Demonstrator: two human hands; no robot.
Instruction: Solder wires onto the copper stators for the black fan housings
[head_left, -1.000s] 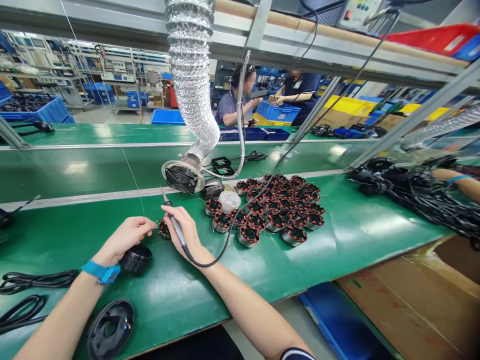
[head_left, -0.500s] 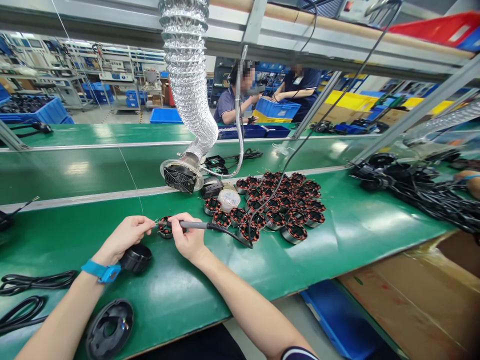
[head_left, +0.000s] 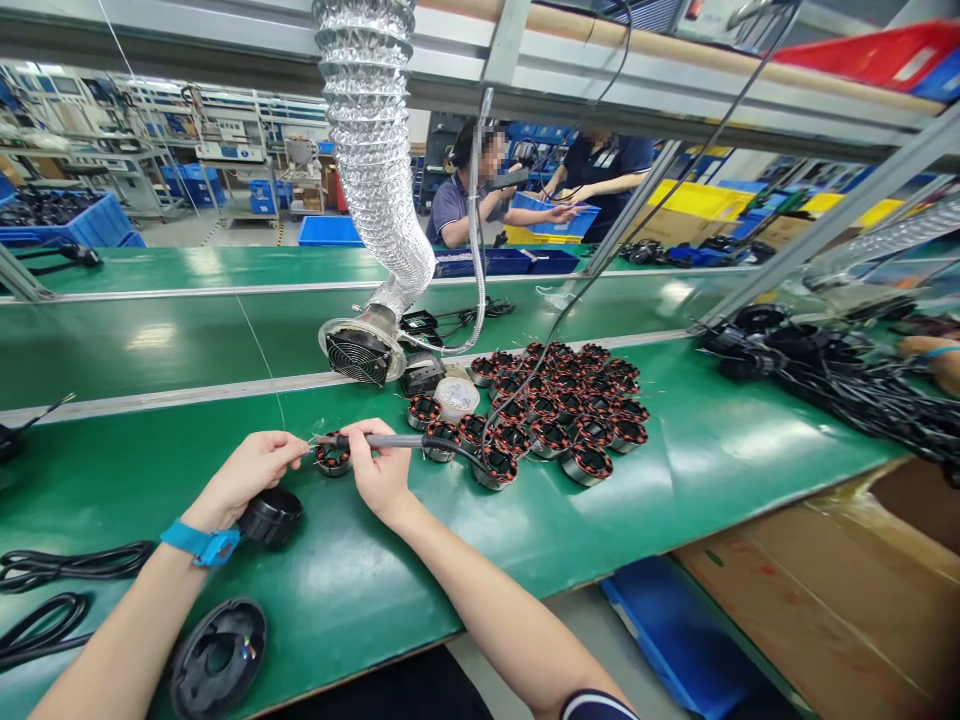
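Note:
My right hand [head_left: 381, 472] is closed around the grey handle of a soldering iron [head_left: 390, 441], whose tip points left over a copper-wound motor stator [head_left: 331, 458]. The stator sits on the green bench top beside my fingertips. My left hand [head_left: 259, 470] pinches a thin wire [head_left: 307, 449] at the stator's left edge, close to the iron's tip. A blue wrist strap [head_left: 201, 543] is on my left wrist. Just under that hand is a round black motor housing [head_left: 271, 517]. Nearer me lies a round black cover [head_left: 219, 658] with short wire ends showing in it.
Many stators [head_left: 551, 436] stand grouped right of my hands, by a white round tub [head_left: 456, 398]. A fan [head_left: 358, 352] on a foil duct [head_left: 367, 150] hangs above the bench. Coiled black cables [head_left: 67, 565] lie left. Two people work behind the far bench.
My right hand and the soldering iron have shifted slightly right, and the iron lies flatter, uncovering more of the stator. My left hand keeps its pinch in nearly the same place.

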